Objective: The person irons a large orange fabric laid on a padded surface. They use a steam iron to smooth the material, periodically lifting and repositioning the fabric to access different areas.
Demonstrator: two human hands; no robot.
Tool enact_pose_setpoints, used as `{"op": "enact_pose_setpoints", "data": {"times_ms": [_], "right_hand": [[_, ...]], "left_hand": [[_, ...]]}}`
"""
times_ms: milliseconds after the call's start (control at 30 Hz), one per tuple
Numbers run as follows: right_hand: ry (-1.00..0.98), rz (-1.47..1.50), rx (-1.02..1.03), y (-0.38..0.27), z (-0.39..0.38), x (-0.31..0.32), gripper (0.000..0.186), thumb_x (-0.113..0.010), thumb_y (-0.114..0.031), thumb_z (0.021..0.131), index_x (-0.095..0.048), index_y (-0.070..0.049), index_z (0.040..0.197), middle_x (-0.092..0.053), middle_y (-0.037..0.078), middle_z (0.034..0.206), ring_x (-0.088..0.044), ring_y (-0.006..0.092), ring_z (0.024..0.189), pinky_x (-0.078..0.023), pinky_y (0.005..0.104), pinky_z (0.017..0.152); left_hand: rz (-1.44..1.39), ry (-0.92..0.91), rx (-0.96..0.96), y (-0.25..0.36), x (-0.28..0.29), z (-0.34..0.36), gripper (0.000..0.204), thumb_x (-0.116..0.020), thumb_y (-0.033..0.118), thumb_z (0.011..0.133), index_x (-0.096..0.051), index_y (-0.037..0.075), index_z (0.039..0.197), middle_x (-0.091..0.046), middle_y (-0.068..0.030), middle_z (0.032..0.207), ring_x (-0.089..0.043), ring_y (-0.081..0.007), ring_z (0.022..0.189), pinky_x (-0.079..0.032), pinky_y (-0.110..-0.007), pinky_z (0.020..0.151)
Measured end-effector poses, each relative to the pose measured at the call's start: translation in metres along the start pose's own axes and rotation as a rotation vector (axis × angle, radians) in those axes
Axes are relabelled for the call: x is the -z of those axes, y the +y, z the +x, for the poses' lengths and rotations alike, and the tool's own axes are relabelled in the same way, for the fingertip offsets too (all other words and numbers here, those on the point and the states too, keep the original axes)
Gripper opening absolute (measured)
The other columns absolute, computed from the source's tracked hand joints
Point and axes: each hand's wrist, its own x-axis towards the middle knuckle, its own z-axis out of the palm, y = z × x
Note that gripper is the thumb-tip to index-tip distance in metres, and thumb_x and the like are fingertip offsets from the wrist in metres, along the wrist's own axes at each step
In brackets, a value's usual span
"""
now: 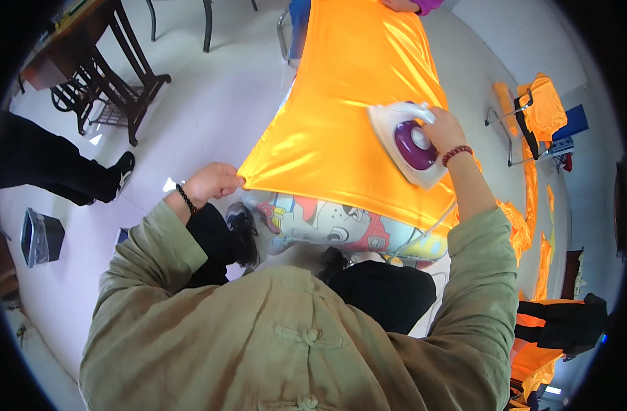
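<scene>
A glossy orange fabric is spread over a padded board with a cartoon-print cover in front of me. My left hand pinches the fabric's near left corner, pulled out beyond the printed cover. My right hand grips the handle of a white and purple iron, whose soleplate rests on the orange fabric toward the right. A cord hangs near the iron along the board's right side.
Another person's hand touches the fabric's far end. A treadle sewing table, a person's dark-clad leg and a bin are on the left. Chairs, draped orange cloth and a dark-clothed person are on the right.
</scene>
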Motion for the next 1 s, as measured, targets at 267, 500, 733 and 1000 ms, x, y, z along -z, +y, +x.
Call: {"op": "enact_pose_setpoints", "data": {"times_ms": [267, 500, 733, 1000], "right_hand": [[0.146, 0.144, -0.192, 0.07, -0.05, 0.017, 0.037, -0.075, -0.023, 0.075, -0.069, 0.002, 0.101, -0.07, 0.023, 0.097, -0.067, 0.0379, 0.093, -0.053, 0.0433, 0.08], [0.248, 0.465, -0.328, 0.05, -0.155, 0.054, 0.028, -0.076, -0.014, 0.077, -0.066, 0.005, 0.095, -0.063, 0.01, 0.067, -0.059, 0.016, 0.053, -0.047, 0.0307, 0.049], [0.322, 0.758, -0.445, 0.037, -0.241, 0.094, 0.023, -0.075, -0.008, 0.079, -0.067, 0.003, 0.097, -0.058, 0.0, 0.066, -0.05, 0.0055, 0.05, -0.039, 0.0213, 0.042], [0.438, 0.636, -0.431, 0.052, -0.289, 0.137, 0.026, -0.074, -0.009, 0.081, -0.068, 0.001, 0.104, -0.058, -0.001, 0.07, -0.047, 0.0038, 0.052, -0.036, 0.0199, 0.044]], "left_hand": [[-0.083, -0.085, 0.044, -0.001, -0.013, 0.007, 0.024, -0.062, 0.02, 0.095, -0.071, -0.002, 0.093, -0.046, 0.0051, 0.059, -0.036, -0.0045, 0.05, -0.025, -0.021, 0.045], [-0.256, -0.181, 0.022, 0.0, -0.068, 0.013, 0.022, -0.054, 0.02, 0.1, -0.065, 0.001, 0.1, -0.043, 0.0062, 0.065, -0.035, -0.0045, 0.055, -0.028, -0.02, 0.048], [-0.263, -0.275, -0.273, 0.066, -0.171, 0.022, 0.024, -0.051, 0.024, 0.102, -0.06, 0.002, 0.096, -0.039, 0.0066, 0.063, -0.032, -0.0061, 0.054, -0.026, -0.023, 0.05], [-0.608, -0.379, -0.245, 0.047, -0.212, -0.003, 0.021, -0.049, 0.023, 0.103, -0.058, 0.005, 0.099, -0.035, 0.0073, 0.062, -0.033, -0.0057, 0.053, -0.027, -0.021, 0.051]]}}
